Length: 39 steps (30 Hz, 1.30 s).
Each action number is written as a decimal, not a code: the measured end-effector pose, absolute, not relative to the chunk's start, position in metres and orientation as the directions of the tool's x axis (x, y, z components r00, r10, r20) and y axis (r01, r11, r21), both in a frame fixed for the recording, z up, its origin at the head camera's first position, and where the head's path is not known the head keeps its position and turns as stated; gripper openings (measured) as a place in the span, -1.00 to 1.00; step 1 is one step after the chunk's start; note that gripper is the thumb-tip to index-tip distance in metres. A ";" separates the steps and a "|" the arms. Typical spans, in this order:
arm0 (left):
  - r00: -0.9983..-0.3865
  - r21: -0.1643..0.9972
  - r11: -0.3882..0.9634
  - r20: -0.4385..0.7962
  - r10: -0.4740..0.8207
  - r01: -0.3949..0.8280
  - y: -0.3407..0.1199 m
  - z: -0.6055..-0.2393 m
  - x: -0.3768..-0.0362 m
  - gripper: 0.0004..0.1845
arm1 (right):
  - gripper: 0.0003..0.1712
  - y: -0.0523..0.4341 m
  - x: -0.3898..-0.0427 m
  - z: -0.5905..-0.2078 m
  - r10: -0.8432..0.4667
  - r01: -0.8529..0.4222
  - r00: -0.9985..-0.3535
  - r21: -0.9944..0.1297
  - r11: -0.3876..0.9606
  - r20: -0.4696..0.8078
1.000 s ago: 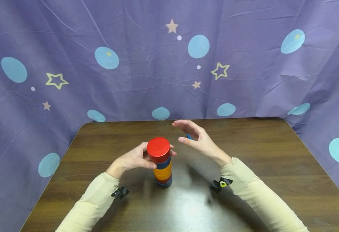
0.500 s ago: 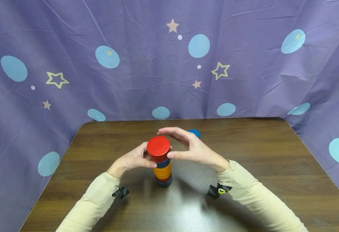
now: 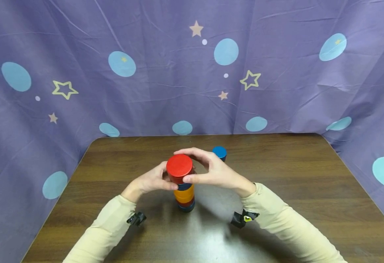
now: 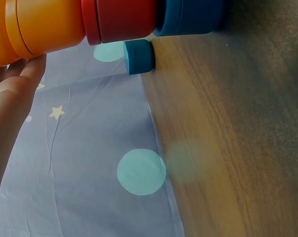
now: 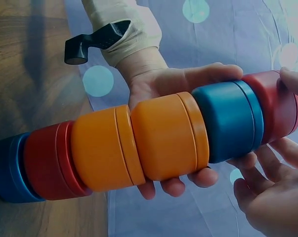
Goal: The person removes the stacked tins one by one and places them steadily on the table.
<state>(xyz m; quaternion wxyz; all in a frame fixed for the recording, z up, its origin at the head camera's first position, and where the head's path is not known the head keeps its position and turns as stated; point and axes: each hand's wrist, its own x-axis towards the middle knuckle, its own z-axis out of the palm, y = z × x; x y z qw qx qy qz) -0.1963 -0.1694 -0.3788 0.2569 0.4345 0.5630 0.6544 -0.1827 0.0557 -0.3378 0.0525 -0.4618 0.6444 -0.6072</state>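
Observation:
A tall stack of round lidded canisters stands on the table: in the right wrist view a blue canister forms the base, then a red one, two orange ones, another blue one and a red one on top. My left hand grips the stack high up, thumb along the upper blue canister and fingers behind it and the upper orange one. From the other side my right hand holds the top red canister between thumb and fingers.
A separate blue canister stands behind my right hand, toward the far table edge. The brown wooden table ends at a purple patterned curtain.
My right hand has come left from beside the stack and taken hold of the top red canister. This uncovers the separate blue canister behind. My left hand keeps its grip.

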 end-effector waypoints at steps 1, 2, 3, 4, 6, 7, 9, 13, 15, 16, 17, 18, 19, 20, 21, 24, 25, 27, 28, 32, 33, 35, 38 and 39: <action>-0.490 0.959 -0.229 0.282 0.825 0.166 -0.169 -0.379 -0.196 -0.55 | -0.34 0.056 -0.183 -0.338 -0.657 -0.534 -0.566 -0.829 -0.167 0.498; -0.498 0.960 -0.216 0.276 0.822 0.175 -0.170 -0.378 -0.196 -0.55 | -0.34 0.057 -0.183 -0.338 -0.654 -0.538 -0.564 -0.825 -0.171 0.503; -0.508 0.963 -0.201 0.266 0.819 0.181 -0.170 -0.378 -0.196 -0.56 | -0.35 0.057 -0.183 -0.338 -0.651 -0.543 -0.562 -0.821 -0.176 0.511; -0.519 0.965 -0.185 0.255 0.816 0.185 -0.171 -0.378 -0.195 -0.56 | -0.35 0.058 -0.183 -0.337 -0.646 -0.548 -0.560 -0.817 -0.181 0.519; -0.542 0.971 -0.150 0.227 0.809 0.184 -0.172 -0.377 -0.195 -0.53 | -0.35 0.059 -0.183 -0.337 -0.636 -0.558 -0.555 -0.807 -0.193 0.536; -0.551 0.974 -0.135 0.215 0.806 0.182 -0.172 -0.376 -0.195 -0.50 | -0.35 0.061 -0.183 -0.336 -0.629 -0.562 -0.555 -0.803 -0.199 0.544; -0.563 0.979 -0.115 0.190 0.805 0.166 -0.173 -0.376 -0.194 -0.38 | -0.35 0.063 -0.184 -0.335 -0.617 -0.565 -0.558 -0.799 -0.207 0.555; -0.552 0.981 -0.104 0.178 0.814 0.162 -0.173 -0.375 -0.194 -0.20 | -0.31 0.070 -0.184 -0.334 -0.598 -0.551 -0.582 -0.808 -0.207 0.550; -0.545 0.982 -0.104 0.175 0.820 0.159 -0.172 -0.375 -0.195 -0.20 | -0.27 0.073 -0.184 -0.334 -0.590 -0.540 -0.601 -0.819 -0.196 0.538; -0.537 0.981 -0.108 0.178 0.824 0.159 -0.172 -0.375 -0.195 -0.21 | -0.25 0.074 -0.184 -0.333 -0.588 -0.532 -0.611 -0.825 -0.192 0.531; -0.531 0.981 -0.116 0.183 0.828 0.158 -0.171 -0.375 -0.195 -0.23 | -0.23 0.076 -0.184 -0.333 -0.584 -0.525 -0.620 -0.830 -0.188 0.525; -0.524 0.980 -0.123 0.188 0.830 0.157 -0.171 -0.375 -0.195 -0.25 | -0.22 0.077 -0.185 -0.333 -0.581 -0.514 -0.629 -0.837 -0.187 0.516; -0.521 0.980 -0.128 0.191 0.832 0.155 -0.171 -0.375 -0.195 -0.28 | -0.21 0.079 -0.185 -0.333 -0.579 -0.504 -0.638 -0.844 -0.185 0.508; -0.516 0.979 -0.134 0.195 0.834 0.153 -0.170 -0.376 -0.196 -0.30 | -0.21 0.081 -0.185 -0.334 -0.575 -0.495 -0.647 -0.850 -0.182 0.500; -0.511 0.978 -0.144 0.200 0.836 0.149 -0.169 -0.376 -0.196 -0.33 | -0.21 0.082 -0.185 -0.334 -0.573 -0.486 -0.655 -0.855 -0.180 0.493; -0.497 0.975 -0.170 0.218 0.840 0.140 -0.168 -0.376 -0.196 -0.39 | -0.24 0.088 -0.186 -0.336 -0.562 -0.475 -0.674 -0.864 -0.167 0.479; -0.493 0.974 -0.178 0.226 0.840 0.142 -0.168 -0.376 -0.196 -0.40 | -0.26 0.090 -0.187 -0.336 -0.557 -0.473 -0.680 -0.866 -0.164 0.477; -0.484 0.970 -0.193 0.241 0.841 0.148 -0.167 -0.377 -0.196 -0.42 | -0.29 0.094 -0.187 -0.338 -0.547 -0.472 -0.689 -0.867 -0.160 0.476; -0.481 0.969 -0.197 0.247 0.841 0.152 -0.167 -0.377 -0.197 -0.42 | -0.30 0.097 -0.187 -0.339 -0.541 -0.469 -0.694 -0.868 -0.160 0.475; -0.475 0.966 -0.204 0.257 0.842 0.161 -0.166 -0.376 -0.197 -0.40 | -0.33 0.104 -0.188 -0.342 -0.523 -0.449 -0.712 -0.876 -0.176 0.470; -0.476 0.966 -0.202 0.256 0.841 0.162 -0.165 -0.376 -0.198 -0.39 | -0.32 0.106 -0.188 -0.342 -0.519 -0.442 -0.715 -0.878 -0.183 0.468; -0.479 0.966 -0.199 0.255 0.840 0.165 -0.165 -0.377 -0.197 -0.36 | -0.32 0.110 -0.189 -0.343 -0.512 -0.431 -0.722 -0.881 -0.193 0.465; -0.480 0.967 -0.192 0.250 0.841 0.169 -0.165 -0.377 -0.198 -0.37 | -0.36 0.116 -0.191 -0.346 -0.502 -0.438 -0.727 -0.880 -0.184 0.467; -0.478 0.966 -0.192 0.252 0.842 0.171 -0.165 -0.377 -0.198 -0.37 | -0.37 0.118 -0.191 -0.347 -0.499 -0.442 -0.730 -0.879 -0.177 0.467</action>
